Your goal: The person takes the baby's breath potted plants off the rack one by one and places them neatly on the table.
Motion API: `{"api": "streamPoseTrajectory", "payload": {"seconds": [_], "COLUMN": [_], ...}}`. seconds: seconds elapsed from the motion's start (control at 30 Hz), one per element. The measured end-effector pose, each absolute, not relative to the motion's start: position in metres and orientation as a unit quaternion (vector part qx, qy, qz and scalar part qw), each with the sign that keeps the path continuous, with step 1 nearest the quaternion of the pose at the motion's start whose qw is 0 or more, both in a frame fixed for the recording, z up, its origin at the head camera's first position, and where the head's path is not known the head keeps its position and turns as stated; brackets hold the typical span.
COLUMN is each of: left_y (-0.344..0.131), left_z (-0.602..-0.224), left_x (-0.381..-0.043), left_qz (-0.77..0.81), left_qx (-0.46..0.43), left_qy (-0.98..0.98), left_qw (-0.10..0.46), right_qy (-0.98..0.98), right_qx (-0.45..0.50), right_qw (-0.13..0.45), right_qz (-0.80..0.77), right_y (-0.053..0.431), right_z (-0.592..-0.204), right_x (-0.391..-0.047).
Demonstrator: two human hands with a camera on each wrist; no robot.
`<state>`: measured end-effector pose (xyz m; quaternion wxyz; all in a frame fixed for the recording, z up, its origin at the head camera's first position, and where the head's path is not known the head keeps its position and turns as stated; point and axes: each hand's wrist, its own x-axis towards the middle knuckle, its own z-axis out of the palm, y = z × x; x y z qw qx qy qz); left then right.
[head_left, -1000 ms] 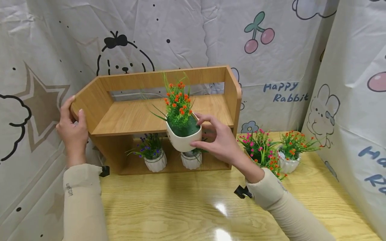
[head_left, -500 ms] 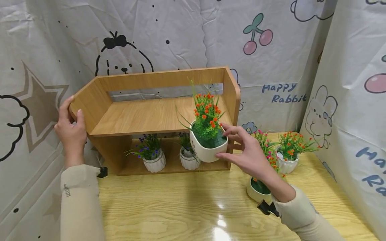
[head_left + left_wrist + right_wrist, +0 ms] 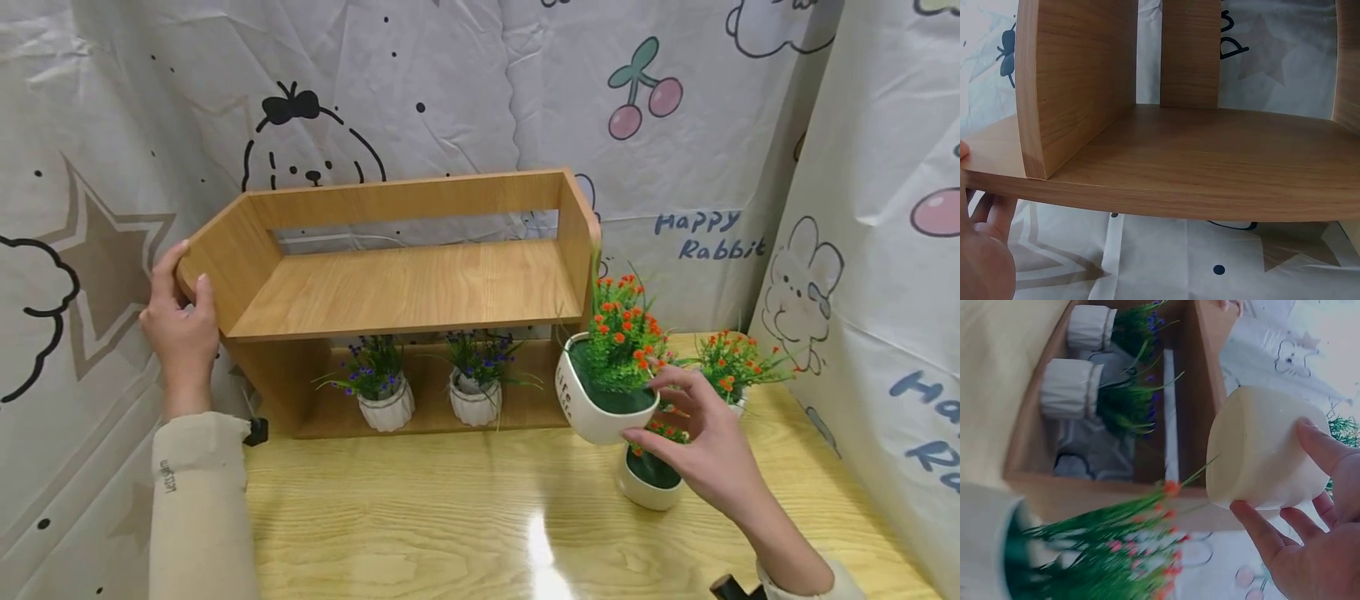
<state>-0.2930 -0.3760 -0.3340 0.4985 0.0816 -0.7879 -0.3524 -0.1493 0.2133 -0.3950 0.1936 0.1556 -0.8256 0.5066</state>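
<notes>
My left hand (image 3: 180, 337) grips the front edge of the left side panel of a small wooden shelf (image 3: 405, 292). In the left wrist view, its fingers wrap around the board (image 3: 1166, 197) from below. My right hand (image 3: 712, 446) holds a white flowerpot (image 3: 603, 421) with orange flowers and lettering on its side, thumb low on the wall and fingers at the rim. The pot is held up in the air at the shelf's right end, slightly tilted. The right wrist view shows its smooth underside (image 3: 1254, 450) between thumb and fingers.
Two ribbed white pots (image 3: 386, 408) with purple flowers stand in the lower compartment. Below the held pot, another white pot (image 3: 651, 492) sits on the wooden table (image 3: 405, 517). A further orange-flowered plant (image 3: 731, 367) stands at the right, partly hidden. Printed cloth (image 3: 465, 100) hangs behind.
My right hand has carried the pot rightward and somewhat lower, from in front of the shelf's middle to past its right end. My left hand keeps its grip on the side panel.
</notes>
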Motion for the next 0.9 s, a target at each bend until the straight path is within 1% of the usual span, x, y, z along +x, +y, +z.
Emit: {"api": "streamPoseTrajectory", "payload": {"seconds": [0.13,0.27,0.67,0.9], "left_y": [-0.377,-0.377,-0.377,-0.377], "left_z": [-0.335,-0.336,-0.334,-0.335], "left_x": [-0.294,-0.294,-0.294,-0.293], "left_qz": [-0.353,-0.353,-0.356,-0.356], "left_qx": [0.073,0.066,0.058,0.071], "left_qy": [-0.786,-0.784,-0.784,-0.786], "left_qw": [0.502,0.506,0.505,0.5], "right_qy": [-0.829,-0.834,-0.829,-0.811], "right_qx": [0.123,0.093,-0.007,-0.063], "right_qw": [0.207,0.223,0.259,0.264], "right_qz": [0.504,0.495,0.495,0.518], "right_y": [0.229,0.243,0.274,0.288], "right_z": [-0.41,-0.421,-0.435,-0.44], "right_x": [-0.132,-0.122,-0.109,-0.106]}}
